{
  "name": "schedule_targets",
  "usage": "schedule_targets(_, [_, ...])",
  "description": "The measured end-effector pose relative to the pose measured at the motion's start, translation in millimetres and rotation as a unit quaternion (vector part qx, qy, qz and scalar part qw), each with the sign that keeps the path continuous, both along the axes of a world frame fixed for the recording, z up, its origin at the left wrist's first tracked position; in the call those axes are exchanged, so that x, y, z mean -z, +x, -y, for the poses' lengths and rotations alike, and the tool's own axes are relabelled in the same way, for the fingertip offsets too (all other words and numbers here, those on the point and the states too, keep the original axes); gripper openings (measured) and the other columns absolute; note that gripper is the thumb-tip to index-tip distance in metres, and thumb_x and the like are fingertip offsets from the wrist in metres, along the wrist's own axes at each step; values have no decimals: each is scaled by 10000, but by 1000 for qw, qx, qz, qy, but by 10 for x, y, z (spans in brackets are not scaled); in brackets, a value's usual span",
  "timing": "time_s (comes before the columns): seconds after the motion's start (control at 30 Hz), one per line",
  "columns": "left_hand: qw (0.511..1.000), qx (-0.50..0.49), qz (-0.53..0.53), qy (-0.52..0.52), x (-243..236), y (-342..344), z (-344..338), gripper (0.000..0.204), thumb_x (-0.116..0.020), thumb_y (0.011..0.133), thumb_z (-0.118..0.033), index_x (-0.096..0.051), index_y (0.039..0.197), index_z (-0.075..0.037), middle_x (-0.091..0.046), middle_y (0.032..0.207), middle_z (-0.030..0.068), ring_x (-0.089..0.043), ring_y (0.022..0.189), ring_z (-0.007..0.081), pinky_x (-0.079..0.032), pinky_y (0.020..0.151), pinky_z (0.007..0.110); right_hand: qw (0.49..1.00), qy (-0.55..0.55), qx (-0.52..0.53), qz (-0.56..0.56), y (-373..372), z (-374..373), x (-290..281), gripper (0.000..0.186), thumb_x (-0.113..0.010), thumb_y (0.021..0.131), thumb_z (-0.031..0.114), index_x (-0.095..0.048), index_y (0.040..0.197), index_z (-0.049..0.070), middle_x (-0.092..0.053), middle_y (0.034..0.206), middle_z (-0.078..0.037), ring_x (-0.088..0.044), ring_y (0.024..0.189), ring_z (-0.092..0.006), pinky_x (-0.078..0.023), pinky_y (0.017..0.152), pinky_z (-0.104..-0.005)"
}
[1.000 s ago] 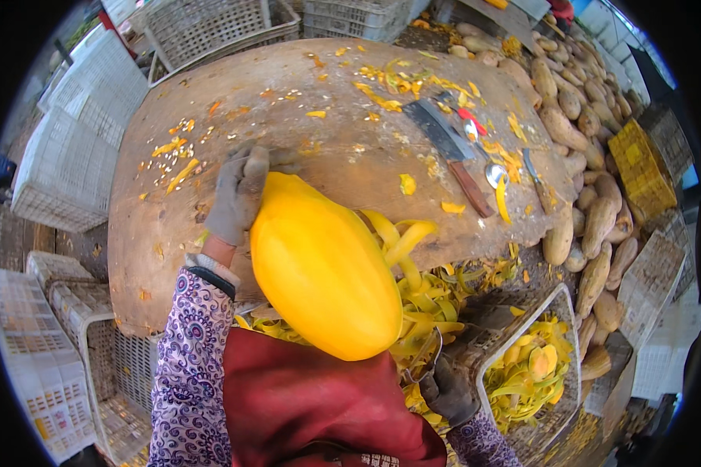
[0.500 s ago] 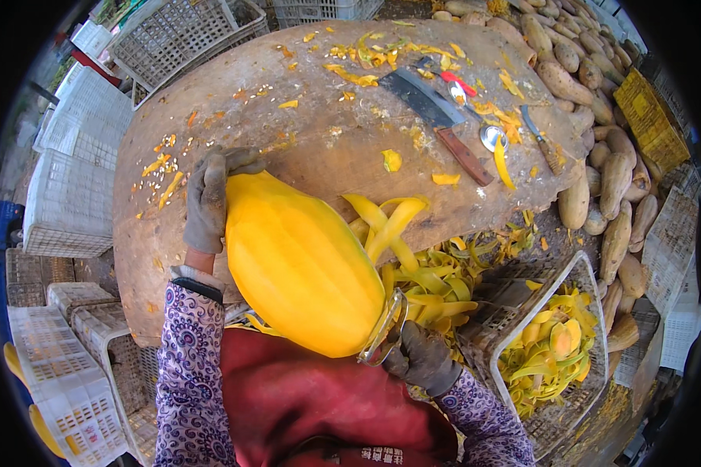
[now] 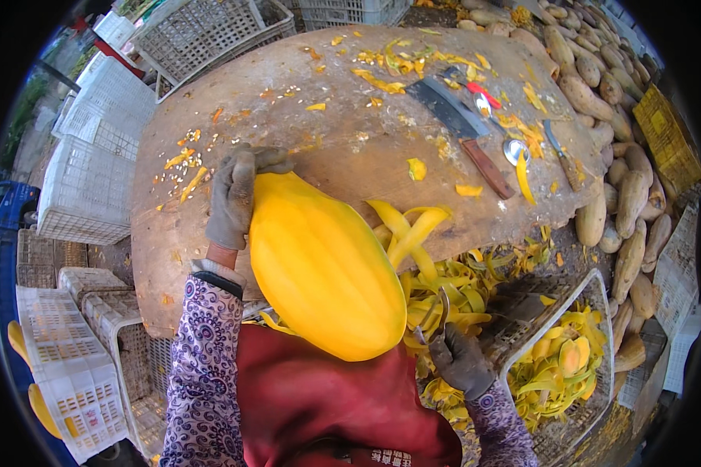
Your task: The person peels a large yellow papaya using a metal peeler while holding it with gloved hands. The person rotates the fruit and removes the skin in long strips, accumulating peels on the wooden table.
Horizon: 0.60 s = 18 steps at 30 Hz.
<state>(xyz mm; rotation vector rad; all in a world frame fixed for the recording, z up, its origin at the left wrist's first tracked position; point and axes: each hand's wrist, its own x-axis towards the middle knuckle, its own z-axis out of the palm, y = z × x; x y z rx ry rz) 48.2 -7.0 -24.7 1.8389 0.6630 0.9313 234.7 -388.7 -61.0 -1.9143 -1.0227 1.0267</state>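
A large peeled yellow squash (image 3: pixel 327 272) rests across the near edge of the table, tilted toward me. My left hand (image 3: pixel 235 194), in a grey glove, grips its far end with the fingers bent over the top. Right of the squash's near end, my gloved right hand (image 3: pixel 461 359) holds a metal peeler (image 3: pixel 436 315), its blade apart from the squash. Long strips of yellow-green peel (image 3: pixel 409 233) lie at the squash's right side, and more peel (image 3: pixel 455 288) is heaped below the table edge.
On the wooden table (image 3: pixel 288 101) lie a cleaver (image 3: pixel 455 113), a spoon (image 3: pixel 514 152) and a small knife (image 3: pixel 564 159). A crate (image 3: pixel 514 342) full of peelings stands at right. Unpeeled squashes (image 3: pixel 634 194) pile beyond it. White crates (image 3: pixel 86 187) stack up at left.
My right hand has drawn the peeler off the squash's near end, out to the right. My left hand keeps its hold. The whole view has shifted slightly.
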Motion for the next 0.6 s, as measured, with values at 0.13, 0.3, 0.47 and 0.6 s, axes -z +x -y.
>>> schedule_targets(0.13, [1000,-1,-26,11,-47,-23,-16,616,-410,1047,-509,-698,1141,27,-760,1035,146,-680,1028,201,-300,1148,366,976,52,-129,165,153,-431,-508,267,-636,948,298,-546,867,60,-615,684,-172,-616,610,-414,-491,538,-468])
schedule_targets(0.3, [1000,-10,-16,24,-40,-17,19,612,-402,1046,-502,-700,1132,27,-766,1007,144,-682,1027,201,-275,1167,375,980,-20,-155,120,37,-589,-629,282,-629,951,334,-557,900,67,-601,653,-176,-625,600,-409,-500,534,-479])
schedule_targets(0.47, [1000,-2,5,19,-75,-6,48,618,-378,1045,-499,-694,1135,25,-768,997,139,-684,1033,206,-260,1181,395,990,46,-77,106,-207,-370,-419,300,-619,965,346,-583,915,52,-607,655,-188,-622,578,-418,-491,515,-489])
schedule_targets(0.6, [996,-2,-40,80,-90,-49,34,618,-369,1044,-492,-698,1124,24,-767,998,131,-686,1038,214,-270,1180,405,995,-22,-50,78,-358,-36,-340,272,-621,962,315,-606,929,46,-638,698,-192,-647,623,-410,-509,537,-476])
